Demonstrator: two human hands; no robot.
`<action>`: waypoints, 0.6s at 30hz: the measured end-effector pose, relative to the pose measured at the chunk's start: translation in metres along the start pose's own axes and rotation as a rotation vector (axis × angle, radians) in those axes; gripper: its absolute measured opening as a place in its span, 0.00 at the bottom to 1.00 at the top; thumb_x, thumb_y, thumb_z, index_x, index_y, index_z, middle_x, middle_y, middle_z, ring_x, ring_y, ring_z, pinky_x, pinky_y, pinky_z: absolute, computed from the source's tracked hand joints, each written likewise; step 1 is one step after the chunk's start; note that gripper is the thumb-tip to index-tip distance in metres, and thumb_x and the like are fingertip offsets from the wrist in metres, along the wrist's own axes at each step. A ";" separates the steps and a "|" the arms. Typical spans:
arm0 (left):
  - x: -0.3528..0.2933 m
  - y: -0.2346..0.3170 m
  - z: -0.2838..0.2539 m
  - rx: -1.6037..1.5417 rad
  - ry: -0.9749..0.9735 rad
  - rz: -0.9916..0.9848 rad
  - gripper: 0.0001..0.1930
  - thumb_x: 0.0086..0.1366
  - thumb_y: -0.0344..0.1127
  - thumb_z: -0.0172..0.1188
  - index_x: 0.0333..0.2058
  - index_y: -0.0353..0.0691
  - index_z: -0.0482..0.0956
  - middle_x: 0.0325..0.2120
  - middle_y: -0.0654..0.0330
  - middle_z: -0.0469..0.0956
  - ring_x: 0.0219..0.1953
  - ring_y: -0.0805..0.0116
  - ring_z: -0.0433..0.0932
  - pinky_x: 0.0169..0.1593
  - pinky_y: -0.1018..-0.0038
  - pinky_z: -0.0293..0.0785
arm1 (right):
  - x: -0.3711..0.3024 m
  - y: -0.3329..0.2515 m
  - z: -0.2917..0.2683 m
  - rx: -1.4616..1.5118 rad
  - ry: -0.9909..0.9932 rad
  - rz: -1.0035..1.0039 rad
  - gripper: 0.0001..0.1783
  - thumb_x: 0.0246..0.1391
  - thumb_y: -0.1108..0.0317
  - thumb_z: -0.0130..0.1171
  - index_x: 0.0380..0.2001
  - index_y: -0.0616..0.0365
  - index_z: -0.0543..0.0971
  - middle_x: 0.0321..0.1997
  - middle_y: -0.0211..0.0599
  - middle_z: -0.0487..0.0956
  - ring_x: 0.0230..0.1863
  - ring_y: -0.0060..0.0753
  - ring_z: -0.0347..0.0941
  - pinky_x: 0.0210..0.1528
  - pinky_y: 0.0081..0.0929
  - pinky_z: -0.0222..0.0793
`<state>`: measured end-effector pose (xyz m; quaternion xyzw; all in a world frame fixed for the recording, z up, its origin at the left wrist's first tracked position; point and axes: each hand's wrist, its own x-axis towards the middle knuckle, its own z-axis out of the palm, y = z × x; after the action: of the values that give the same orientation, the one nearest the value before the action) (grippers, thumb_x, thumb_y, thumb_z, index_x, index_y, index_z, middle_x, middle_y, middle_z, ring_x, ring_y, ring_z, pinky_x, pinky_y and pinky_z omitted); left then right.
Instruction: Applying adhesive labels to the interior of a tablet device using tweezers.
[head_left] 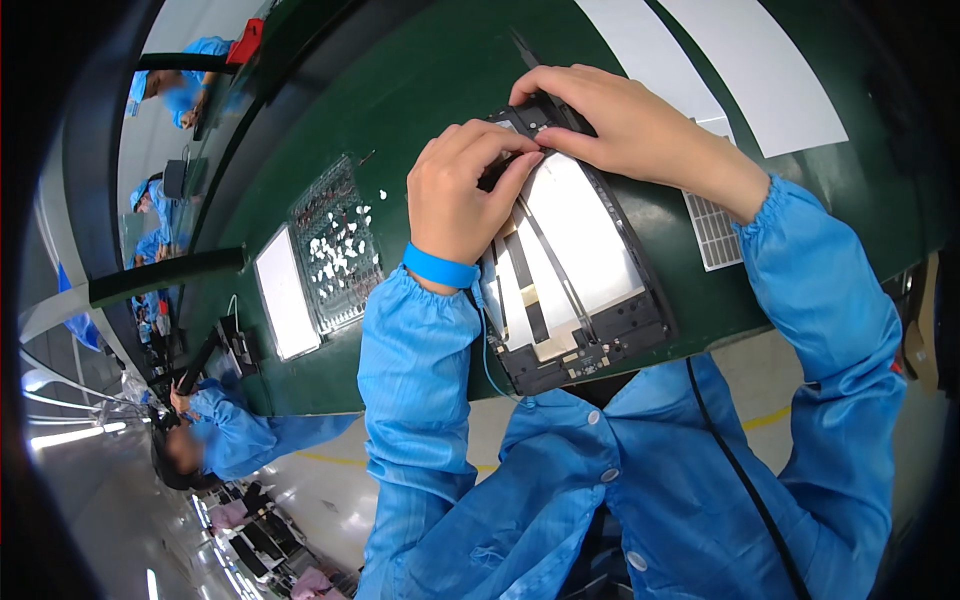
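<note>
An opened tablet lies on the green bench in front of me, its silvery inner plate, dark flat cables and black near end exposed. My left hand is over its far left part, thumb and forefinger pinched together at the upper inside. Whatever sits between those fingertips is hidden. My right hand curls over the far right corner, forefinger at the far edge and thumb on the inside, close to the left fingertips. A blue wrist strap circles my left wrist, its thin cord running down beside the tablet.
Left on the green bench is a clear tray with many small white pieces, beside a white panel. White sheets and a slotted white grid lie at right. A co-worker in blue sits at far left.
</note>
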<state>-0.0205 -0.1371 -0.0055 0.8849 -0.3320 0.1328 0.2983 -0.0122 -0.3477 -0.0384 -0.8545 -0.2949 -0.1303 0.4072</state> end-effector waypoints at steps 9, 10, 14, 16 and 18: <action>0.011 0.000 0.009 -0.110 -0.061 -0.234 0.07 0.52 0.31 0.67 0.23 0.37 0.77 0.27 0.56 0.72 0.31 0.59 0.73 0.36 0.64 0.70 | -0.003 0.009 0.000 0.100 0.014 0.056 0.22 0.58 0.58 0.64 0.53 0.52 0.73 0.48 0.44 0.80 0.51 0.49 0.77 0.52 0.39 0.72; 0.011 -0.003 0.007 -0.031 -0.111 -0.196 0.09 0.56 0.31 0.68 0.30 0.35 0.77 0.31 0.59 0.72 0.32 0.68 0.71 0.35 0.73 0.69 | -0.003 0.007 -0.005 0.087 0.008 0.040 0.22 0.58 0.58 0.64 0.53 0.52 0.73 0.48 0.44 0.80 0.51 0.49 0.77 0.52 0.39 0.72; 0.007 -0.007 -0.010 0.045 0.049 -0.048 0.13 0.56 0.36 0.70 0.37 0.39 0.77 0.36 0.57 0.76 0.40 0.55 0.75 0.44 0.65 0.70 | -0.001 -0.023 -0.042 -0.261 -0.045 0.066 0.23 0.55 0.53 0.66 0.45 0.55 0.73 0.39 0.47 0.80 0.41 0.53 0.77 0.42 0.41 0.71; -0.009 -0.021 -0.012 0.053 0.147 -0.013 0.13 0.60 0.35 0.66 0.42 0.41 0.78 0.45 0.56 0.78 0.50 0.53 0.74 0.55 0.61 0.66 | -0.012 -0.040 -0.047 -0.315 -0.050 0.120 0.26 0.49 0.45 0.69 0.36 0.54 0.71 0.27 0.45 0.77 0.31 0.55 0.74 0.35 0.46 0.68; -0.030 -0.037 -0.008 -0.021 0.245 -0.090 0.12 0.63 0.36 0.63 0.45 0.41 0.77 0.49 0.56 0.78 0.54 0.52 0.73 0.59 0.59 0.63 | -0.037 -0.062 -0.039 -0.224 -0.104 0.117 0.26 0.45 0.49 0.73 0.35 0.54 0.71 0.31 0.44 0.77 0.34 0.52 0.74 0.33 0.45 0.66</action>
<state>-0.0185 -0.0948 -0.0283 0.8728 -0.2546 0.2230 0.3517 -0.0788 -0.3619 0.0071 -0.9161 -0.2490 -0.0939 0.3000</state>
